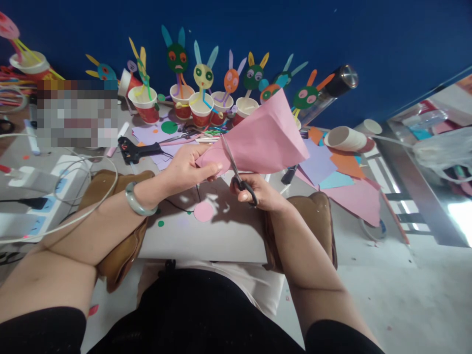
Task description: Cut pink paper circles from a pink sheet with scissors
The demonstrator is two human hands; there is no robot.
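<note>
A large pink sheet of paper (263, 140) is raised above the table, its left end pinched by my left hand (188, 169). A curved outline shows on the paper beside my left thumb. My right hand (258, 191) is closed round the black handles of a pair of scissors (236, 169). The scissor blades point up and left, against the pink paper just right of my left fingers. Below my hands, a cut pink disc (203, 211) lies on the table (206, 246).
Paper cups (201, 109) with coloured paper rabbit figures line the back. A black glue gun (138, 150) and a white power strip (55, 196) are at the left. Coloured paper sheets (317, 162), stacked cups (344, 138) and a flask (342, 81) are at the right. Brown pads (313, 221) lie under both forearms.
</note>
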